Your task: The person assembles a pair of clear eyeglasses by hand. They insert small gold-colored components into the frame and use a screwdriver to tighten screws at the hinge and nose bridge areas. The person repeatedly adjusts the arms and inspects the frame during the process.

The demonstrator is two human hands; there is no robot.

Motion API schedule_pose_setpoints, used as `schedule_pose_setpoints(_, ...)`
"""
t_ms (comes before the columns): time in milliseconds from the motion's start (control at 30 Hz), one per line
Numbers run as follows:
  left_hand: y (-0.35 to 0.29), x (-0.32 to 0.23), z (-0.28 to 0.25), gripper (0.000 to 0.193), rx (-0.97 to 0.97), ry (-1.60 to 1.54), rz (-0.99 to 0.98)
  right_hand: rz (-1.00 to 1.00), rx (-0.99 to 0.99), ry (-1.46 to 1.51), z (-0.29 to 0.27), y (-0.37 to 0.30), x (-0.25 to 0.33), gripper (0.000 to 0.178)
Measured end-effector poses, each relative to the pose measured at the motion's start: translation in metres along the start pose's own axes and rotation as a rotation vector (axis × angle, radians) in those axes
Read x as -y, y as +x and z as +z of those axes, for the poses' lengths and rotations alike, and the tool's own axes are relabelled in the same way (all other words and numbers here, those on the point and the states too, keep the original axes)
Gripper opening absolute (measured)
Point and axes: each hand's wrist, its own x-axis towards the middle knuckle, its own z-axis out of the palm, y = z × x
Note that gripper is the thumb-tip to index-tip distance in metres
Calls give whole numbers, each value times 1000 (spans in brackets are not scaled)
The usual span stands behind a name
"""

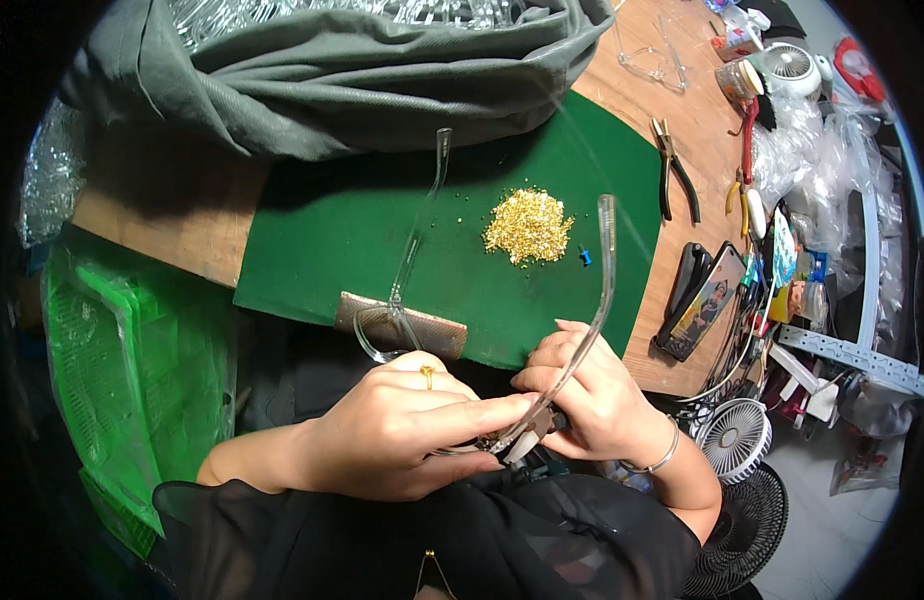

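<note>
My left hand (407, 430), with a gold ring, pinches a clear plastic eyeglasses frame (604, 265) between thumb and forefinger. One temple of it rises past my right hand; the other reaches over the mat's near edge on the left. Close against the frame, my right hand (592, 395) has its fingers curled round a tool with a pale, tapered tip (525, 447). Most of that tool is hidden in the palm, so its kind does not show. A heap of small gold-coloured metal pieces (529, 227) lies on the green mat (332, 235), with a blue push pin (585, 256) beside it.
A grey cloth bag (382, 90) full of clear frames fills the far side. Pliers (674, 172) and a phone (704, 300) on a stand lie at the right, near fans (734, 440) and plastic bags. Green plastic crates (147, 350) stand at the left.
</note>
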Motion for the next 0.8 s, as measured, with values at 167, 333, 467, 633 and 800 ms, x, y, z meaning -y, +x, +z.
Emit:
schedule_pose_setpoints(167,2,-2,3,44,-28,48,43,0,-20,-46,1,-4,0,37)
schedule_pose_setpoints(333,-1,-1,6,45,-31,51,35,-11,-23,-34,2,-7,-1,35)
schedule_pose_setpoints(467,-2,-3,5,44,-15,70,41,-36,-36,-42,3,-6,0,33)
schedule_pose_setpoints(633,-2,-4,2,40,31,122,52,-53,-54,-73,7,-9,-1,30)
schedule_pose_setpoints(800,0,-2,0,39,65,127,70,-32,-7,-58,13,-15,-5,26)
